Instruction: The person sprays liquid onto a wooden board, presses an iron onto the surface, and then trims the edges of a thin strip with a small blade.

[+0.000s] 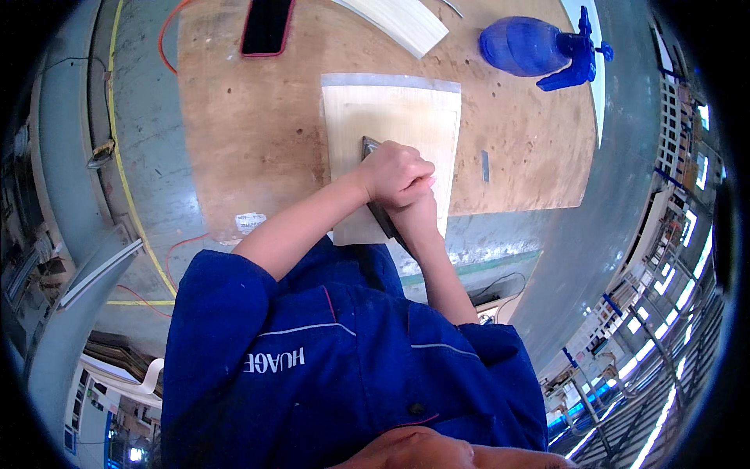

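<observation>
A pale wooden panel (350, 105) with a grey strip along its far edge lies in front of me, its near end reaching the table's near edge. Across it, slantwise, rests a long, narrow, dark tool (381, 220); its exact kind is hidden under my hands. My left hand (393, 172) is closed over the tool's middle. Pressed against it from the right, my right hand (416, 209) is closed too, its fingers partly covered by the left. The tool's far tip and near end show beyond the hands.
On the brown board tabletop (258, 141) lie a phone (267, 27) at the far left, a curved pale wood piece (402, 23) at the back and a small grey strip (485, 166) on the right. A blue spray bottle (531, 47) lies at the far right.
</observation>
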Tool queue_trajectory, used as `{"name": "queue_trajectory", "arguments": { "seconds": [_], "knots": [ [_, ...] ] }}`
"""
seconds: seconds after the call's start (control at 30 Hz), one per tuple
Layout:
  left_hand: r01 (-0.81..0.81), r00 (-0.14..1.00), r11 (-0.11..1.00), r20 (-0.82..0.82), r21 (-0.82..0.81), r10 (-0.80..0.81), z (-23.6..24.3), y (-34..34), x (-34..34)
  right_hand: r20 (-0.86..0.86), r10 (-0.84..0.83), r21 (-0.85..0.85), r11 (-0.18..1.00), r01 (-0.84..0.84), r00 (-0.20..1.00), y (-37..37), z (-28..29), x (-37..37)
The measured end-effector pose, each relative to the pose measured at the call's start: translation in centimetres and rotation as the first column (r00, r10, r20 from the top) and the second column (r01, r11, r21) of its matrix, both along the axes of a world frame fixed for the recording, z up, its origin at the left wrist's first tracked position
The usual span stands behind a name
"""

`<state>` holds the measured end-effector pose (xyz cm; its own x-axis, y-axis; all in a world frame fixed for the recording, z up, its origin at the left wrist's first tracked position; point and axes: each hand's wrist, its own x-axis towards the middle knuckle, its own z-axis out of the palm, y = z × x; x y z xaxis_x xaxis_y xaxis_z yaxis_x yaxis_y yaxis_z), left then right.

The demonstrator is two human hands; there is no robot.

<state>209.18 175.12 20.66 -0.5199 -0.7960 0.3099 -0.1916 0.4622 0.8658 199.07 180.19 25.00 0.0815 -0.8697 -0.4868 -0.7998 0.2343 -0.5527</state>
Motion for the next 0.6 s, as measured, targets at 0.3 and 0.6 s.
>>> {"name": "queue_trajectory", "arguments": {
  "seconds": [0.3, 0.6],
  "knots": [
    [0.095, 0.993, 0.995, -0.064, -0.024, -0.096, -0.2, -2.3, -6.1, 0.070, -0.127, -0.137, 0.981, 0.135, 0.989, -0.5, -1.9, -5.9],
    [0.172, 0.981, 0.985, -0.093, -0.008, -0.172, -0.3, -4.1, -11.3, 0.151, -0.233, -0.079, 0.966, 0.247, 0.961, -1.6, -1.9, -10.5]
  ]
}}
